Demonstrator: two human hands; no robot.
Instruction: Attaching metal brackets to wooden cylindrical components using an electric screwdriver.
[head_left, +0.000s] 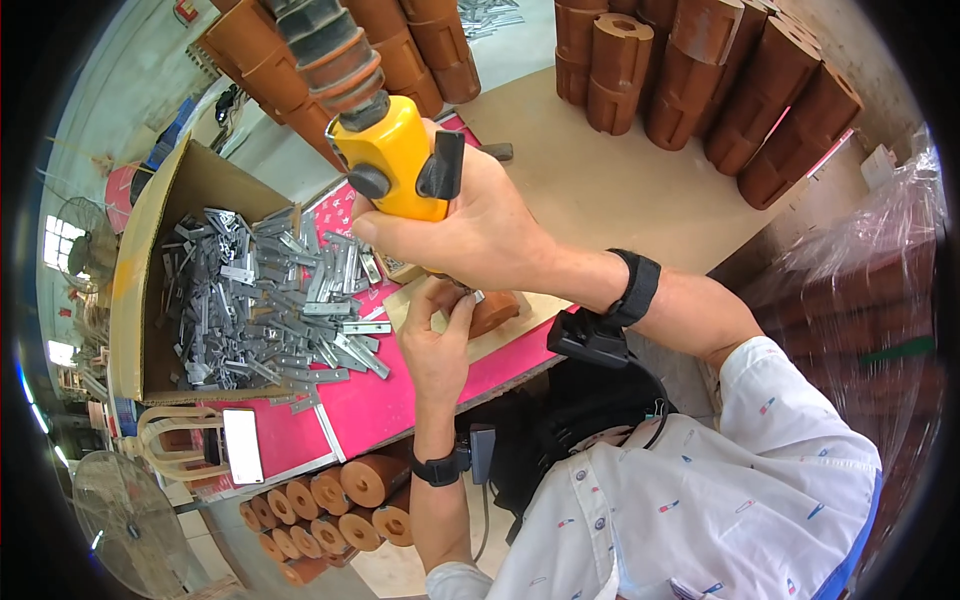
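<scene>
My right hand (495,215) is wrapped round a yellow power screwdriver (392,150), held upright over the table. A dark, ringed body or hose rises from its top. Below it, my left hand (438,345) is closed in a pinch, with a small silvery metal piece (478,296) at the fingertips. Right beside those fingers, a reddish-brown wooden piece (495,314) rests on a pale board (485,348). The tool's tip is mostly hidden behind my right hand. Left of my hands, a heap of metal brackets (275,310) spills out of a tipped cardboard box (140,300).
A pink-covered table (420,400) carries the work. A phone (242,445) lies at its near left edge. Hollow brown cylinders (370,480) are stacked below; more cylinders (690,80) stand at the far right. Plastic-wrapped goods (880,290) flank the right side. A fan (125,520) stands lower left.
</scene>
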